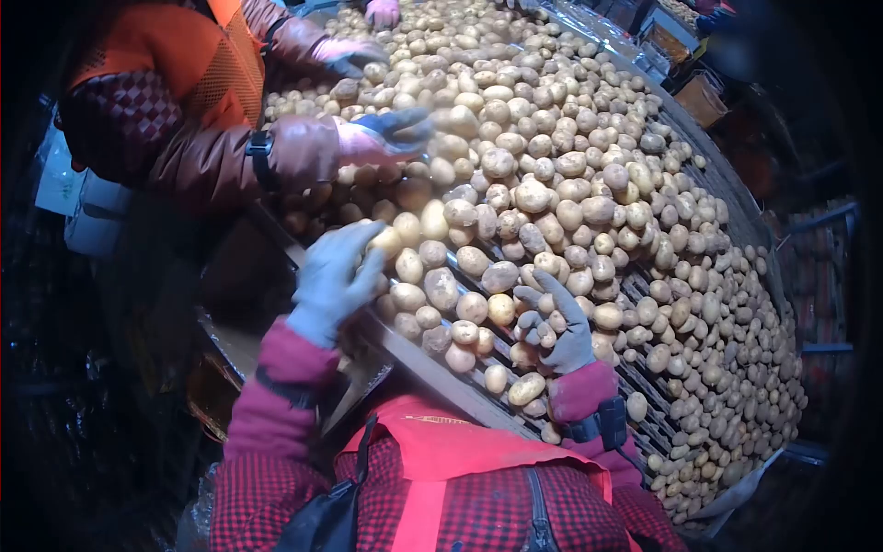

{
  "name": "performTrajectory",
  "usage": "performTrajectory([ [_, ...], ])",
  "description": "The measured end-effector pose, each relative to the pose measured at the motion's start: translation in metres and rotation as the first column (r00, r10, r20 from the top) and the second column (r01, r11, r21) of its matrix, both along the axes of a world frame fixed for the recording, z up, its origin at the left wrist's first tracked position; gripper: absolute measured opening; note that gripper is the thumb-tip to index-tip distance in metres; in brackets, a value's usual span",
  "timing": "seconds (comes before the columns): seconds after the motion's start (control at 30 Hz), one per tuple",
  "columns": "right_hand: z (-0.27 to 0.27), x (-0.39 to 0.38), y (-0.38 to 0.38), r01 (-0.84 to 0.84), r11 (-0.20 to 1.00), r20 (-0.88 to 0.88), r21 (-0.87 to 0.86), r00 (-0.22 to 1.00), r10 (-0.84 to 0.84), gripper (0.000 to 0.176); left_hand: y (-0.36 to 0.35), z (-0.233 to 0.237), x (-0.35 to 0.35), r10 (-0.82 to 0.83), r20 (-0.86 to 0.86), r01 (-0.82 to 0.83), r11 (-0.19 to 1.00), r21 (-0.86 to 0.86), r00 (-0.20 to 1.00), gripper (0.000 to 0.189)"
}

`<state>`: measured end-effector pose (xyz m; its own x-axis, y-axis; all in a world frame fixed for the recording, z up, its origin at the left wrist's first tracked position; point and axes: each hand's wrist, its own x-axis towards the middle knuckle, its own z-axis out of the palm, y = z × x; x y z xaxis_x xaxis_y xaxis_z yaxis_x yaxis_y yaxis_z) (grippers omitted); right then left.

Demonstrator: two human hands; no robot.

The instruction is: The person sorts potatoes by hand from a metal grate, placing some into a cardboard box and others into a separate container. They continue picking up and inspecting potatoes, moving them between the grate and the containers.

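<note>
Potatoes lie in a thick layer over a sloping bed of dark bars. My left hand, in a grey-blue glove, is over the metal edge at the near left, its fingers curled around a yellowish potato. Among the potatoes near the bottom edge is my right hand, in a grey glove. Its thumb and fingers are curled round a small potato. Larger potatoes lie between my two hands, with dark bars showing in the gaps.
A co-worker in an orange vest stands at the upper left, both gloved hands over the potatoes. Another person's pink-gloved hand shows at the top. A metal rail runs along the near side. Boxes stand at the upper right.
</note>
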<state>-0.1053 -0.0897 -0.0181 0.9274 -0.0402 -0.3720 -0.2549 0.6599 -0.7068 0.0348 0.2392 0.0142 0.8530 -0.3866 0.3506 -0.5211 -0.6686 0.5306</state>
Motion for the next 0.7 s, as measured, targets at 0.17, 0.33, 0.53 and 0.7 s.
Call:
performTrajectory([
  [0.17, -0.002, -0.002, -0.005, -0.083, 0.996, 0.084, -0.018, 0.993, 0.084, 0.054, -0.085, -0.029, 0.084, -0.060, -0.091, 0.103, 0.792, 0.602, 0.994, 0.048],
  [0.33, 0.002, -0.003, -0.003, -0.046, 0.994, 0.036, -0.098, 0.998, 0.050, 0.047, -0.094, -0.035, 0.150, 0.000, -0.545, 0.407, 0.665, 0.626, 0.838, 0.048],
  [0.53, 0.012, 0.008, -0.004, -0.017, 0.992, -0.102, 0.129, 0.994, 0.030, 0.047, -0.082, -0.043, 0.136, -0.094, -0.661, 0.394, 0.861, 0.321, 0.745, 0.071],
  [0.7, -0.009, 0.004, -0.015, -0.141, 0.985, 0.042, 0.097, 0.990, 0.137, 0.045, -0.074, -0.061, 0.138, -0.196, -0.704, 0.357, 0.930, 0.087, 0.682, 0.064],
])
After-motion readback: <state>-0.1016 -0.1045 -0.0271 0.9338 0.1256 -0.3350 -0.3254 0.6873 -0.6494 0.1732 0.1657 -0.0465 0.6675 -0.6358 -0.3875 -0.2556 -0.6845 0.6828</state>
